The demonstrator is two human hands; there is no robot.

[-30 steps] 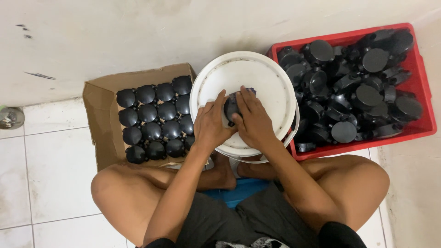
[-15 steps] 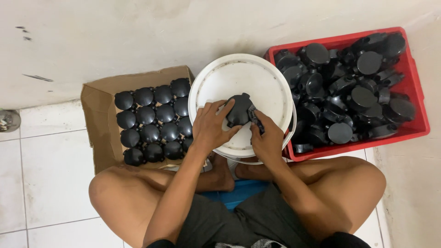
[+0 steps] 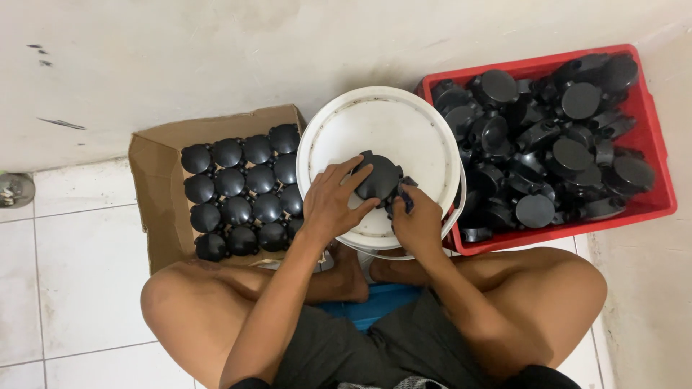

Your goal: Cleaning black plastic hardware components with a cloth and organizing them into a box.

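Note:
A round black plastic box with a domed cover (image 3: 378, 177) rests on the white bucket lid (image 3: 382, 126) in front of me. My left hand (image 3: 330, 202) lies over its left side, fingers spread on the cover. My right hand (image 3: 416, 216) is closed on a small dark tool (image 3: 405, 196) whose tip meets the box's right edge. I sit cross-legged on the floor behind the bucket.
A cardboard carton (image 3: 162, 180) on the left holds neat rows of the same black boxes (image 3: 241, 194). A red plastic crate (image 3: 652, 155) on the right is heaped with loose black boxes and covers (image 3: 555, 140). A white wall runs behind; white floor tiles and a floor drain (image 3: 14, 189) lie at the left.
My right hand slid off the top of the black box to its right side, now gripping the small tool. The box's cover came into view under my left fingers.

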